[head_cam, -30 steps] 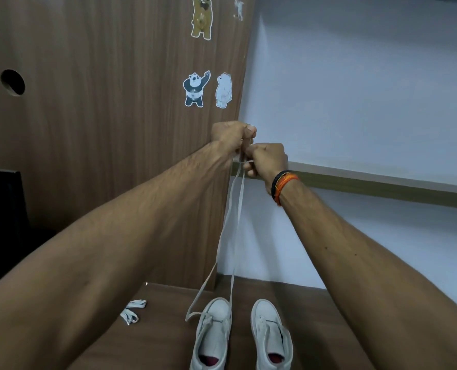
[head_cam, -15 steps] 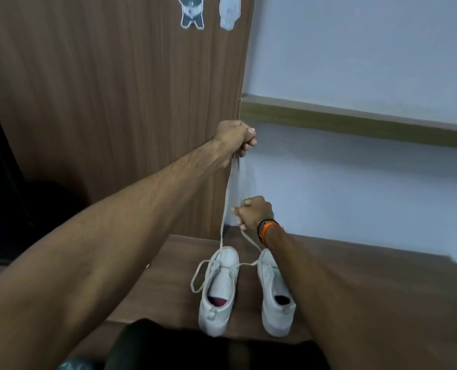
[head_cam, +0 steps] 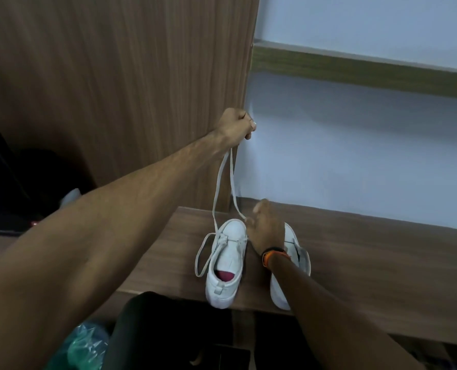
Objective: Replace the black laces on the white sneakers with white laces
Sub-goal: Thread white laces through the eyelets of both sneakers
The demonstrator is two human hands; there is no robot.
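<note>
Left hand up at frame centre, fist gripping both strands of the white lace; right hand low over the sneakers on the wooden desk, blurred, fingers unreadable.

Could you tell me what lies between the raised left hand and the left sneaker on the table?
In the head view, two strands of white lace run down from the left hand to the left sneaker; nothing else is there.

Place: a home room, likely a bedroom or study corner.
Signs: wood-laminate desk, tall wardrobe panel, pale painted wall.
</note>
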